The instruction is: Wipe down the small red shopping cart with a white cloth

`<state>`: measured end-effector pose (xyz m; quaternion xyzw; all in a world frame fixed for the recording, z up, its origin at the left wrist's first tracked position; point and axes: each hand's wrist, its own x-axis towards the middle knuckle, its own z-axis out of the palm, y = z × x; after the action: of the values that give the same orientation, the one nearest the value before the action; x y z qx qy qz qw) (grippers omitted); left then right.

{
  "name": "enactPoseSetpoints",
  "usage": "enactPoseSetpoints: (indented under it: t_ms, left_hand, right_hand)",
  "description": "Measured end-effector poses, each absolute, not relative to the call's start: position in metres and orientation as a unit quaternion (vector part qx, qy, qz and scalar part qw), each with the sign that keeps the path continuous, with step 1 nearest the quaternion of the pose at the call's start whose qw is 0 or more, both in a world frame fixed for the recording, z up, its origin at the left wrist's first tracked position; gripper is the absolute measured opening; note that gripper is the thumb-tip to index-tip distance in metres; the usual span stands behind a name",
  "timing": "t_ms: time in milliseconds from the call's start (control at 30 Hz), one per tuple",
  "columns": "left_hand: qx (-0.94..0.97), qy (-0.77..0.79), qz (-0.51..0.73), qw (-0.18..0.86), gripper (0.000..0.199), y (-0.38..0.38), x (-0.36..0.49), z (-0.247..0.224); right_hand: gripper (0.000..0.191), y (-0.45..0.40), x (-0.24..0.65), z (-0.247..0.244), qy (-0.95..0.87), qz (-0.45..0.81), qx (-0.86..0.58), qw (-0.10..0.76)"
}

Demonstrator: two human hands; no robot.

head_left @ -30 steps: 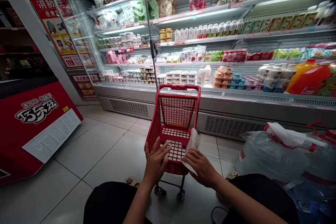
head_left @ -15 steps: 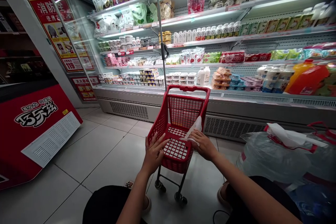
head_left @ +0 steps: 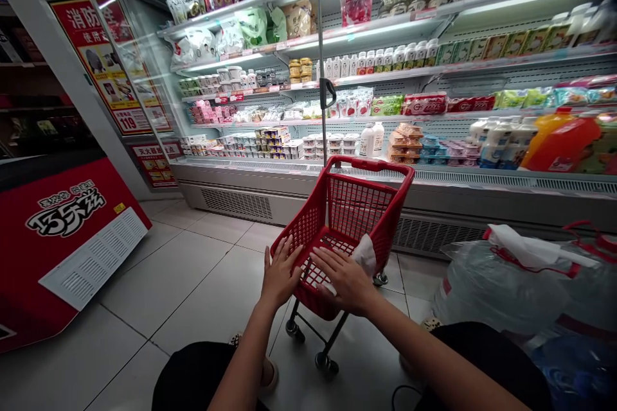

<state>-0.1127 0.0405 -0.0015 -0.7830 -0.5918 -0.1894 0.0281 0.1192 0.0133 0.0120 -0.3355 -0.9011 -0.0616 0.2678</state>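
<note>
- Red shopping cart [head_left: 389, 231] has swung since the earlier frames: handle end further right, basket now slanted; right hand [head_left: 343, 279] has come left toward the left hand [head_left: 280, 273].
- Cart stands on the tiled floor [head_left: 187, 295], between the person's knees and the floor edge along the refrigerated display [head_left: 241, 198].
- Room: wide tile stretch to the left, up to the red cabinet [head_left: 91, 231] at the floor's left side; right side tighter, bagged bottles [head_left: 506, 282] fill the floor's right side, well apart from the basket.
- Handle [head_left: 371, 166] points far and right, toward the display; narrower end points back at the person, slightly left. Long axis runs diagonal, near-left to far-right.
- Pole [head_left: 320, 32] rises upright at the handle end's left corner.
- Left hand: palm down, over the basket's near-left rim, fingers fanned wide, grasping nothing; firm contact hard to tell.
- Right hand: palm down across the near end, fingers straight, close together, pointing left and away; holds white cloth [head_left: 366, 253] under the palm, cloth poking out on the right.
- Both forearms reach in from the near edge, converging; fingertips of the two hands nearly meet.
</note>
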Motion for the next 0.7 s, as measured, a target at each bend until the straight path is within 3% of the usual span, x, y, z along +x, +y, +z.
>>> enactPoseSetpoints:
  t_ms: [233,400,700]
  left_hand:
    - [-0.800,-0.579,-0.156,0.005,0.066,0.042,-0.112,0.007]
    - [-0.797,-0.585,-0.152,-0.006,0.067,0.045,-0.111,0.007]
    - [-0.803,-0.570,-0.174,0.006,0.068,0.045,-0.111,0.002]
  right_hand:
    - [0.052,0.036,0.170,-0.004,-0.921,-0.098,-0.276,0.258]
    - [0.050,0.065,0.225,-0.007,-0.861,-0.149,-0.402,0.275]
    - [0.067,-0.010,0.124,-0.003,-0.888,-0.157,-0.331,0.278]
